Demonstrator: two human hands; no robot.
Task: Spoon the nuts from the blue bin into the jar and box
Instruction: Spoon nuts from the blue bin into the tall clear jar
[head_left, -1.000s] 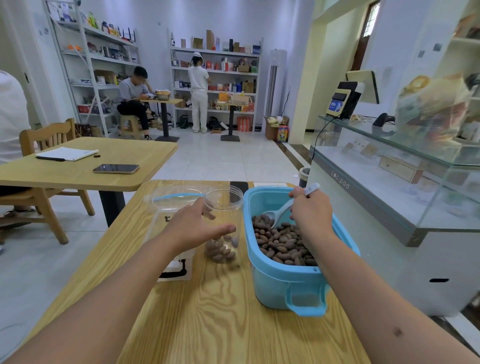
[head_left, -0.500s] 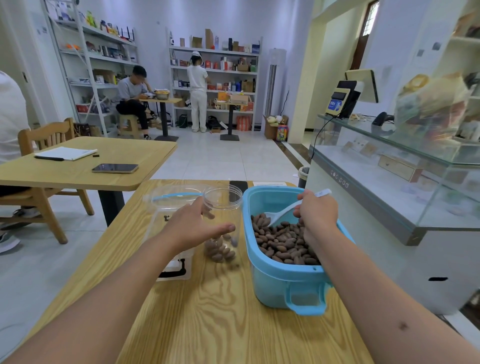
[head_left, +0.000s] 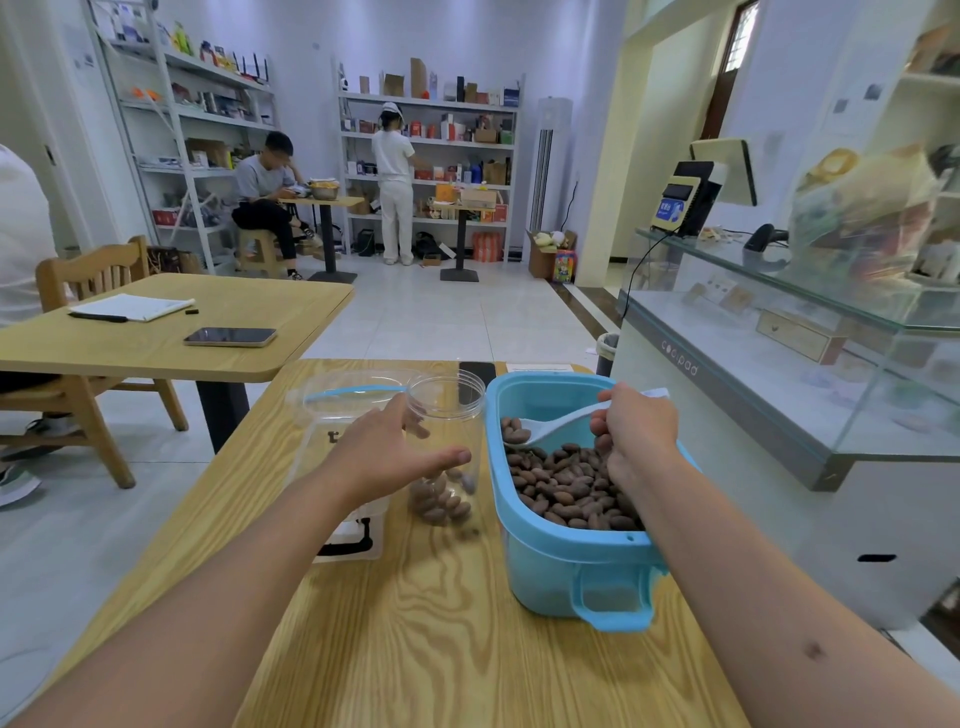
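A blue bin (head_left: 545, 566) full of brown nuts (head_left: 566, 480) stands on the wooden table at the right. My right hand (head_left: 636, 431) grips a white spoon (head_left: 550, 427) whose bowl lies on the nuts at the bin's far end. Left of the bin stands a clear jar (head_left: 447, 410) with a few nuts at its bottom. My left hand (head_left: 387, 452) holds the jar, thumb across its front. Behind and left of the jar is a clear plastic box (head_left: 337, 405) with a blue-edged rim, partly hidden by my left hand.
A black phone (head_left: 477, 375) and a paper (head_left: 540, 368) lie at the table's (head_left: 415, 649) far edge. A glass counter (head_left: 779, 364) runs along the right. Another table (head_left: 171, 332) with a phone and notebook stands to the left, with a chair (head_left: 88, 275).
My right hand has tipped the spoon flatter and pushed its bowl along the nuts toward the bin's far left end. My left hand has stayed on the jar.
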